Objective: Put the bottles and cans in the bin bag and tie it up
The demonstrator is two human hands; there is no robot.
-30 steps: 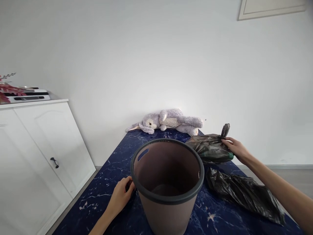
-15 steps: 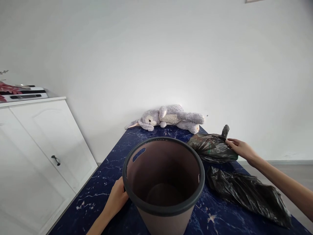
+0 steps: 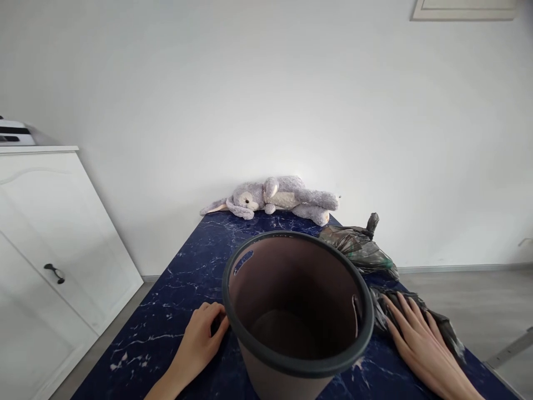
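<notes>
A brown bin (image 3: 297,294) with a dark rim stands upright on the blue marbled table (image 3: 183,283), and no bag lines it. Beside its left side is my left hand (image 3: 202,336), fingers bent and apart, with the fingertips at the bin's wall. My right hand (image 3: 416,339) lies spread over a flat black plastic bag (image 3: 447,333) to the right of the bin. Behind that bag sits a tied, filled black bag (image 3: 358,247), its knot pointing up; neither hand touches it.
A grey plush rabbit (image 3: 275,197) lies on its side at the table's far end, against the wall. White cabinets (image 3: 62,233) stand at the left, with a white and black device (image 3: 16,133) on top. Grey floor shows at the right.
My right hand has left the tied bag's knot and come down onto the flat bag, nearer me. My left hand has loosened from the bin. The view has turned rightward.
</notes>
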